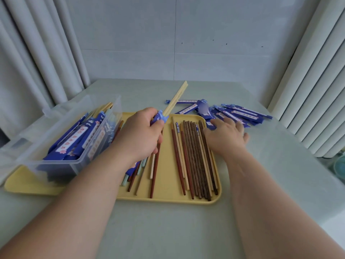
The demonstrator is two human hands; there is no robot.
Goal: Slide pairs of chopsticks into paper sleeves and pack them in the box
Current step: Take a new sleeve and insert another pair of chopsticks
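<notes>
The left grip [141, 131] is curled round a blue paper sleeve [158, 117], thumb and fingers closed on it. A pair of pale chopsticks [175, 99] sticks out of the sleeve's top, slanting up and away beyond the knuckles. The right grip [226, 133] lies flat with fingers spread and nearly straight, holding nothing. Its fingertips rest on the near edge of a pile of empty sleeves [240, 113] that fans out beyond it and to its right on the worktop [168, 230].

Between the two grips, loose chopsticks [194, 159] in dark brown, red-brown and pale wood lie roughly side by side on a yellow tray [168, 200]. A few more lie beneath the left wrist. The heel of the right grip is over the tray's right rim.

Just left of the left grip stands a clear plastic box [71, 128], partly on the tray, with filled sleeves [80, 135] stacked inside it and some pale chopstick ends showing at its far side. Pale curtains [37, 53] hang behind, well beyond both grips.
</notes>
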